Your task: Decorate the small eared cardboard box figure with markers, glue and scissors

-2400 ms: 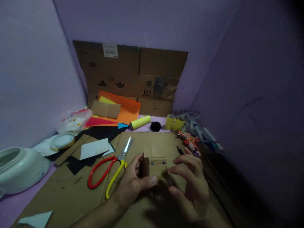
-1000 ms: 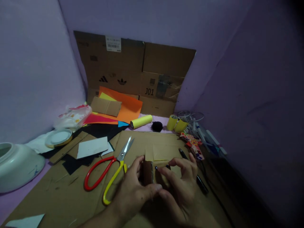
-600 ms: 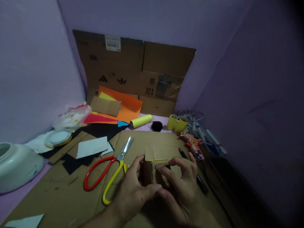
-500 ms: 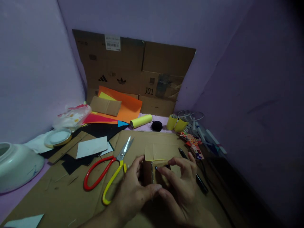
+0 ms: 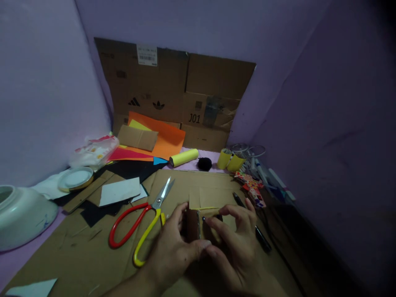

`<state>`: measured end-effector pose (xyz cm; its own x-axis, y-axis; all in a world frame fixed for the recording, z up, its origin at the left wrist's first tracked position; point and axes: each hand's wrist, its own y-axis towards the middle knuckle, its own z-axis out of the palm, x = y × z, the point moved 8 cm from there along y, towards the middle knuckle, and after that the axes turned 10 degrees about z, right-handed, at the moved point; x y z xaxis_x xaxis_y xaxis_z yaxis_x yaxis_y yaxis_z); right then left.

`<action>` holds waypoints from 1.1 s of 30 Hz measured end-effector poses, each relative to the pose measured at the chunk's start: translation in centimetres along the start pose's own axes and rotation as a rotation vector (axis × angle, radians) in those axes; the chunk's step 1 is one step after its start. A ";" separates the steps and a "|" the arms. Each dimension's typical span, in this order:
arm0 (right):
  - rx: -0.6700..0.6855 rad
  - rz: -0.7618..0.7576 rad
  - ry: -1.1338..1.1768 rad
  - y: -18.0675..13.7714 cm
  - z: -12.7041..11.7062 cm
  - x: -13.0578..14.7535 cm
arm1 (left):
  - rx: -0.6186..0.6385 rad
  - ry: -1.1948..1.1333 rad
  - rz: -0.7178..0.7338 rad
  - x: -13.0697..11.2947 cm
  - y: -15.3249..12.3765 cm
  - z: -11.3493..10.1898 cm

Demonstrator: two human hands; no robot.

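Between my hands is a small brown cardboard box [image 5: 193, 226], with a paler flap [image 5: 207, 199] at its far side. My left hand [image 5: 173, 247] is closed round its left wall, thumb on the near edge. Curled over the right part of the box, my right hand [image 5: 239, 237] has its index fingertip inside, beside a tiny dark shiny dot [image 5: 203, 218] too small to name. Both thumb tips meet at the near edge. My fingers hide much of the box's inside. Scissors [image 5: 158, 202] with one red and one yellow handle lie open left of my left hand.
A black pen [image 5: 262, 239] and a dark cable [image 5: 287, 266] lie on the right. Behind are a yellow tube [image 5: 184, 158], black yarn [image 5: 204, 164] and yellow rolls [image 5: 235, 162]. Card scraps [image 5: 120, 192] and a white bowl [image 5: 26, 218] stand left. A large cardboard sheet [image 5: 170, 78] leans against the wall.
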<state>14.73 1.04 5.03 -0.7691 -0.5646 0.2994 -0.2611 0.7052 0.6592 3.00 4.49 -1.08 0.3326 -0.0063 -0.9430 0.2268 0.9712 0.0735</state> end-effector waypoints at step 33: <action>0.263 0.641 0.857 -1.1 4.2 -3.1 | -0.002 -0.128 -0.108 0.3 -0.1 -1.1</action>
<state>14.99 3.85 0.47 -0.1734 -0.1002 0.9797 -0.1525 0.9855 0.0738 2.12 4.61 -1.75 0.4200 -0.1408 -0.8965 0.2654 0.9638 -0.0271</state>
